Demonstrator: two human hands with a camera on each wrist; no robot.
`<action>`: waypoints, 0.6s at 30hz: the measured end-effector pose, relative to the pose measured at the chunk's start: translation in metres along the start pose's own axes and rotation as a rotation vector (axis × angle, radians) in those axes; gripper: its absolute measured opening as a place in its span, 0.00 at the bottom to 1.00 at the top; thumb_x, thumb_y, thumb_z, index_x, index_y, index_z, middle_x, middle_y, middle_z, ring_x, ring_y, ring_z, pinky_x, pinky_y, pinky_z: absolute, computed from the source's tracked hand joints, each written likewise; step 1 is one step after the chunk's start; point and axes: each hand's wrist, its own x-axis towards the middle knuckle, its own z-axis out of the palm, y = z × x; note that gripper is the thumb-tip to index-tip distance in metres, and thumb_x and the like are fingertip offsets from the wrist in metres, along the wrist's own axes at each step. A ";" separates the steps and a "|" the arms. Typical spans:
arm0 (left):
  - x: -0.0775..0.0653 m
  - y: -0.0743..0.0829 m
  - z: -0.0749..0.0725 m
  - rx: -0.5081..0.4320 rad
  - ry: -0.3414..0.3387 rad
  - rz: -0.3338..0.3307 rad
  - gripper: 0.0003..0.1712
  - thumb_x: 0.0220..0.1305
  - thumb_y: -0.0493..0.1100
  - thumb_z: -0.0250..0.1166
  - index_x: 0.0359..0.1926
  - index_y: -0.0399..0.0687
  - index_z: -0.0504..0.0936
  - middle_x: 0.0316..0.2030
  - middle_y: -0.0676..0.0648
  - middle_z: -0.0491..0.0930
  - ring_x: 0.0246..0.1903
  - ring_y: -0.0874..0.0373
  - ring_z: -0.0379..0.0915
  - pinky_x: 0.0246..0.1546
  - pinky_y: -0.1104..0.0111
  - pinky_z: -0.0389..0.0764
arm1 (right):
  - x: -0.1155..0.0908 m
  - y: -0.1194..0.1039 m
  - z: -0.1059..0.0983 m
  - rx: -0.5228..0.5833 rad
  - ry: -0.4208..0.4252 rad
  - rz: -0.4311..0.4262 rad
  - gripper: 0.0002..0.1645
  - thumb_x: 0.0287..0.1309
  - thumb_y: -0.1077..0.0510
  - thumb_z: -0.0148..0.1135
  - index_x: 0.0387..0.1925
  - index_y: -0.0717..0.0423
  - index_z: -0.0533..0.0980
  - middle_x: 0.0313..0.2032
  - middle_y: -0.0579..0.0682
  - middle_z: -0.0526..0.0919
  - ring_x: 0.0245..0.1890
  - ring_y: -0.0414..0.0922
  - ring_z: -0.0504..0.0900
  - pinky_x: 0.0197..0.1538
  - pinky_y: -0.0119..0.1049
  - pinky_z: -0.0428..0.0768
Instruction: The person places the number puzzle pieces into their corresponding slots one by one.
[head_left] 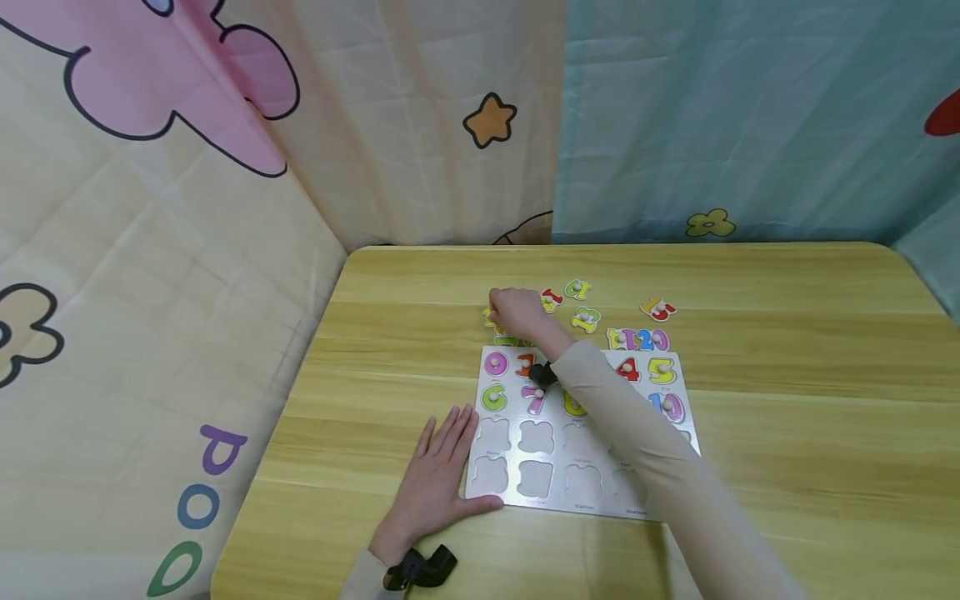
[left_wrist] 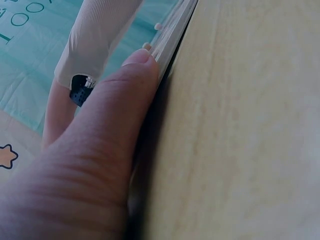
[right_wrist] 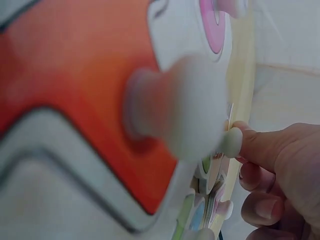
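A white number puzzle board (head_left: 558, 497) lies on the table, its upper rows holding colored numerals with knobs and its lower recesses bare. My left hand (head_left: 435, 483) is spread flat at the board's left side, fingers along that edge and thumb (left_wrist: 125, 95) against the near edge. Beyond the board's far edge, my right hand (head_left: 521, 312) reaches over loose number pieces. In the right wrist view its thumb and finger pinch at the white knob of a number puzzle piece (right_wrist: 231, 143); the numeral is hidden. An orange-red number piece (right_wrist: 100, 75) fills the foreground there.
Loose number pieces lie behind the board, among them a yellow-green one (head_left: 586, 319), a red and yellow one (head_left: 658, 309) and a row with a blue and purple 20 (head_left: 651, 339). Printed curtains (head_left: 420, 125) stand behind the wooden table (head_left: 810, 375).
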 end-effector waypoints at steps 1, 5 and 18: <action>0.000 0.000 0.000 0.001 -0.001 0.000 0.66 0.49 0.83 0.47 0.74 0.41 0.45 0.73 0.45 0.43 0.72 0.51 0.35 0.69 0.52 0.36 | 0.000 -0.001 0.001 -0.011 0.003 -0.002 0.09 0.64 0.52 0.59 0.33 0.54 0.74 0.26 0.46 0.78 0.26 0.46 0.77 0.27 0.42 0.76; 0.000 0.000 0.000 0.003 -0.006 0.001 0.66 0.49 0.83 0.47 0.74 0.41 0.44 0.74 0.45 0.42 0.72 0.51 0.34 0.69 0.52 0.36 | 0.001 -0.001 0.002 -0.036 0.023 -0.011 0.10 0.64 0.51 0.59 0.34 0.53 0.74 0.26 0.46 0.78 0.25 0.46 0.77 0.26 0.42 0.76; -0.002 -0.001 -0.001 0.003 -0.002 0.009 0.66 0.49 0.83 0.47 0.74 0.40 0.44 0.73 0.44 0.42 0.72 0.50 0.34 0.69 0.51 0.37 | -0.059 -0.018 -0.010 0.120 0.030 -0.273 0.10 0.61 0.50 0.63 0.31 0.51 0.75 0.19 0.40 0.73 0.18 0.38 0.70 0.18 0.33 0.66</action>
